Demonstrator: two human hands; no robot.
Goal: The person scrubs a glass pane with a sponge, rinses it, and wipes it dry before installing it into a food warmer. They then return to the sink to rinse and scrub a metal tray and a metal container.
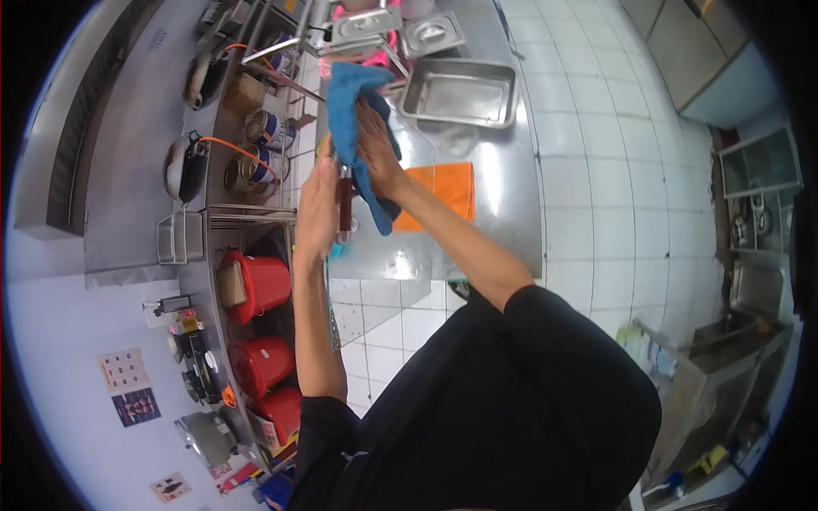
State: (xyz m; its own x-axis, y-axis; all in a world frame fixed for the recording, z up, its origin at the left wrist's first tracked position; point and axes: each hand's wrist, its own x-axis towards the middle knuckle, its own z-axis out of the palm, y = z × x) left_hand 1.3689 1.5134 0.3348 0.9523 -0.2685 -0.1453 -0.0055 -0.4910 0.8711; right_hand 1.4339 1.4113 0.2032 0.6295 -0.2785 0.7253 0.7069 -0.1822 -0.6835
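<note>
Against the blue cloth (344, 111), my right hand (379, 149) presses with its fingers close together, the cloth folded around its palm. My left hand (318, 204) is just left of it, fingers together along a brown handle (345, 204) with metal at its upper end. The cloth hides the rest of this tool. An orange cloth (452, 189) lies flat on the steel table (503, 187), right of my hands. Beyond it is a rectangular metal tray (460, 92).
Metal lids (433, 36) and pink items are at the table's far end. Left of my hands, a steel shelf unit holds cans (271, 129) and red buckets (266, 285). Woks (182, 169) hang farther left. White floor tiles (588, 196) run along the right.
</note>
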